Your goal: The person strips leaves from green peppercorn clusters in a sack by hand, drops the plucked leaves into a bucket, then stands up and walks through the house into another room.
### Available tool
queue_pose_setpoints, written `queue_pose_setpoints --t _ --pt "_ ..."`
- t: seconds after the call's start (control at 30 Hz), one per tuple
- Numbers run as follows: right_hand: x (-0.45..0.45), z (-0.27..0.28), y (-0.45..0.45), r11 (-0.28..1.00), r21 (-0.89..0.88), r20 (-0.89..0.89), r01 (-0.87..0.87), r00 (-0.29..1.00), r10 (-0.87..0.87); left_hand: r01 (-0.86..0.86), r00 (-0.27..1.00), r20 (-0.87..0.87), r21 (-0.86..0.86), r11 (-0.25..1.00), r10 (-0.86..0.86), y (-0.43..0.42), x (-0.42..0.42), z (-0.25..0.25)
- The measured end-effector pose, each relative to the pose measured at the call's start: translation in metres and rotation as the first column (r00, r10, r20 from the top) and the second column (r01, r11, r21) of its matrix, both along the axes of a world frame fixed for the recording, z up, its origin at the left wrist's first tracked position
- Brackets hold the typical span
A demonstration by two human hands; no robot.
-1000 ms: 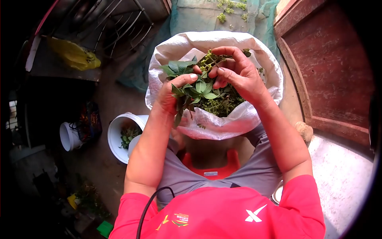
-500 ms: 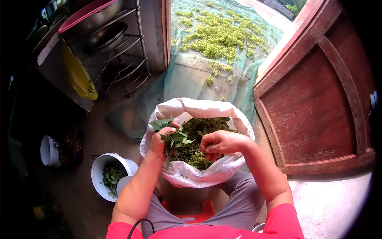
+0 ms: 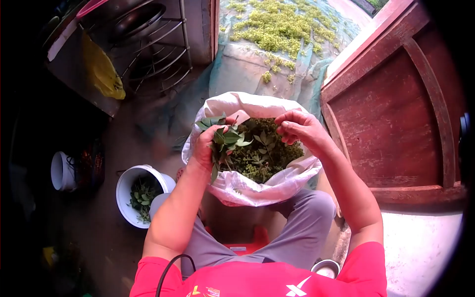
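Leafy sprigs (image 3: 229, 140) gripped over open sack (image 3: 250, 194): poss. drop-back, L side.
Sprigs are held in L hand (image 3: 203, 150), fingers wrapped round stems w/ thumb pressed on them, just over L part of sack mouth; berry clusters (image 3: 250, 162) and a few loose leaves (image 3: 265, 142) are seen inside. R hand (image 3: 303, 132) is poised nr R rim, fingers curled twd thumb; whether tips meet or anything's pinched can't be told. If L grip were slackened or bunch overfilled, leaves might be dropped among clusters. Bits released by R hand could be lost over rim, b/c edge is so close. Soft rim might be dragged down by L forearm (image 3: 180, 203). White bucket (image 3: 166, 181), leaves inside, could be knocked by L knee.
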State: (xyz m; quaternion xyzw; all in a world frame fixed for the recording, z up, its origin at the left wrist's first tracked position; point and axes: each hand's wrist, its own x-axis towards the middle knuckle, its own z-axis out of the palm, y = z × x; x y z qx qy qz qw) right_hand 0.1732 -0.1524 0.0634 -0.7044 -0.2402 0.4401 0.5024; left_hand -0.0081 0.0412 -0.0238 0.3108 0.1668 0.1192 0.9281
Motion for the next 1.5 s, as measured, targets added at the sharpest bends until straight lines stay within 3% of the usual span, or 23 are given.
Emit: queue_pose_setpoints --t 0.07,0.13,0.2,0.23,0.3,0.33,0.4,0.47,0.53,0.57,0.7,0.8,0.87,0.93,1.0,1.03,1.07,1.1,1.13,1.2,1.27,1.4,1.5 --pt "-0.022 -0.038 -0.009 1.0 -0.012 0.079 -0.019 0.997 0.019 0.049 0.997 0.064 0.008 0.999 -0.049 0.007 -0.004 -0.015" --pt "-0.032 -0.061 -0.015 0.985 -0.064 0.042 0.158 0.987 -0.156 0.025 0.999 0.046 -0.039 0.999 -0.023 0.004 -0.008 -0.006" --pt "-0.032 -0.076 -0.018 0.974 -0.134 0.187 0.182 0.97 -0.155 -0.034 0.999 -0.019 -0.038 0.999 0.034 0.0 -0.01 0.009" --pt "-0.031 -0.081 -0.019 0.972 -0.143 0.177 0.185 0.971 -0.159 -0.018 1.0 0.02 -0.041 0.999 0.019 0.002 -0.011 0.005" --pt "-0.032 -0.086 -0.017 0.969 -0.183 0.633 0.164 0.774 -0.011 0.016 1.0 0.025 -0.03 0.999 -0.015 0.001 -0.012 0.005" --pt "-0.034 -0.086 -0.015 0.969 -0.184 0.628 0.166 0.778 -0.015 0.049 0.998 0.037 -0.016 0.999 -0.049 0.001 -0.013 0.005" --pt "-0.038 -0.083 -0.013 0.912 -0.291 0.827 0.288 0.556 0.089 0.134 0.989 0.063 0.033 0.99 -0.136 0.001 -0.012 0.001" --pt "-0.034 -0.091 -0.015 0.89 -0.346 0.816 0.298 0.564 0.128 0.108 0.993 0.045 0.04 0.993 -0.11 -0.005 -0.01 0.006" --pt "-0.035 -0.097 -0.012 0.764 -0.623 0.687 0.169 0.585 0.431 0.148 0.987 0.052 0.029 0.989 -0.15 -0.007 -0.007 0.005" --pt "-0.038 -0.104 -0.011 0.733 -0.667 0.672 0.137 0.536 0.511 0.166 0.986 0.024 0.064 0.984 -0.167 -0.009 -0.006 0.006" --pt "-0.039 -0.111 -0.008 0.639 -0.765 0.574 0.086 0.541 0.615 0.124 0.985 -0.127 0.069 0.99 -0.115 -0.025 0.001 0.028" --pt "-0.024 -0.117 -0.015 0.719 -0.694 0.555 0.031 0.66 0.507 0.169 0.984 -0.062 0.059 0.984 -0.165 -0.022 0.007 0.019" --pt "-0.017 -0.118 -0.016 0.833 -0.55 0.598 0.063 0.725 0.34 0.195 0.981 -0.036 0.053 0.979 -0.193 -0.019 0.011 0.014" --pt "-0.017 -0.112 -0.015 0.836 -0.547 0.604 0.038 0.709 0.363 0.24 0.97 -0.031 0.026 0.97 -0.24 -0.019 0.015 0.008" --pt "-0.019 -0.101 -0.016 0.915 -0.403 0.316 -0.026 0.934 0.165 0.273 0.959 -0.102 0.071 0.959 -0.265 -0.02 0.02 -0.001" --pt "-0.021 -0.094 -0.016 0.915 -0.403 0.314 -0.024 0.936 0.162 0.299 0.947 -0.162 0.12 0.947 -0.278 -0.019 0.024 -0.006" --pt "-0.025 -0.088 -0.016 0.955 -0.296 0.295 0.02 0.953 0.071 0.321 0.936 -0.17 0.057 0.945 -0.307 -0.021 0.025 -0.01" --pt "-0.028 -0.083 -0.016 0.98 -0.187 0.264 0.068 0.964 -0.017 0.311 0.936 -0.209 0.119 0.943 -0.283 -0.025 0.027 -0.005" --pt "-0.03 -0.079 -0.016 0.98 -0.185 0.262 0.066 0.965 -0.016 0.303 0.935 -0.246 0.181 0.936 -0.255 -0.03 0.029 0.001" --pt "-0.032 -0.075 -0.018 0.993 -0.013 0.161 0.114 0.981 -0.111 0.291 0.934 -0.325 0.455 0.842 -0.147 -0.034 0.034 0.0" --pt "-0.03 -0.075 -0.018 0.992 0.009 0.169 0.123 0.978 -0.123 0.348 0.924 -0.343 0.568 0.746 -0.17 -0.039 0.037 0.0" --pt "-0.022 -0.08 -0.016 0.989 0.004 0.046 0.149 0.988 -0.149 0.401 0.913 -0.366 0.885 0.234 -0.182 -0.046 0.044 -0.007" --pt "-0.022 -0.079 -0.012 0.995 -0.007 -0.108 0.101 0.989 -0.101 0.369 0.929 -0.337 0.869 0.331 -0.151 -0.05 0.045 -0.015"
